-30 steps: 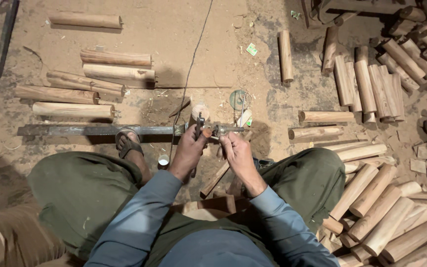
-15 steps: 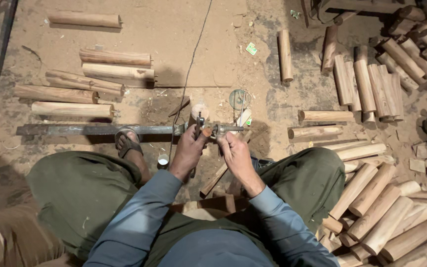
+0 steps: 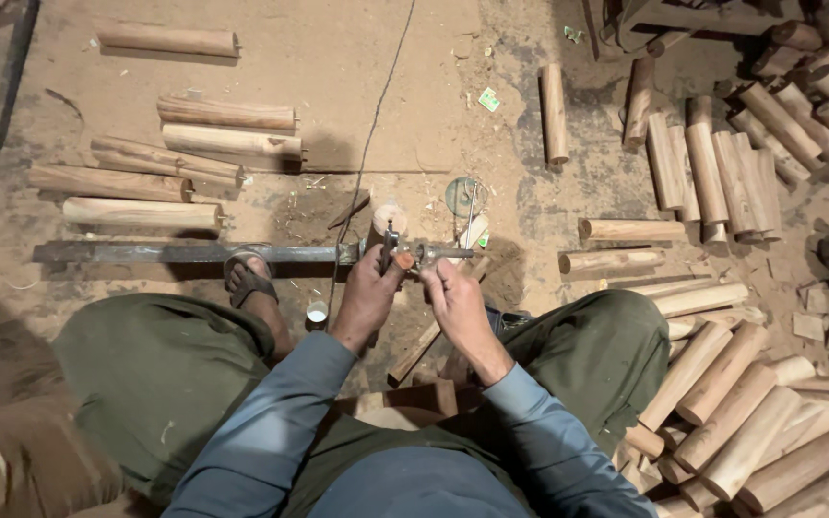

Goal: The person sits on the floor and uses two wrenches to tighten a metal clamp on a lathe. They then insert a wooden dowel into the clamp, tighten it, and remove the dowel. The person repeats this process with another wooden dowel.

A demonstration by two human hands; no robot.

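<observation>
Little had moved since the earlier frame: both hands stayed at the same spot on the lathe, the right hand shifted a touch nearer the left.

Small reddish wood piece (image 3: 403, 259) sat on the floor-level lathe, between the left hand and the metal spindle (image 3: 443, 253) running off to the right. Left hand (image 3: 368, 293) was closed over the lathe head right beside that piece, fingers clenched on it. Right hand (image 3: 455, 299) had its fingers pinched around the spindle end just right of the piece; what exactly it grasped was too small to tell.

Long flat metal bar (image 3: 184, 252) ran left from the hands across the dirt floor (image 3: 357, 86). Sandalled foot (image 3: 249, 280) rested against the bar. Small white cup (image 3: 317, 312) lay just beside the foot. Round green disc (image 3: 462, 196) lay behind the lathe, a thin cord (image 3: 376, 125) running up the floor from it.

Pale peeled logs (image 3: 184, 163) were stacked to the left. Shorter turned wooden billets (image 3: 741, 403) were piled at the right, more of them (image 3: 722, 163) lying near the top right.
</observation>
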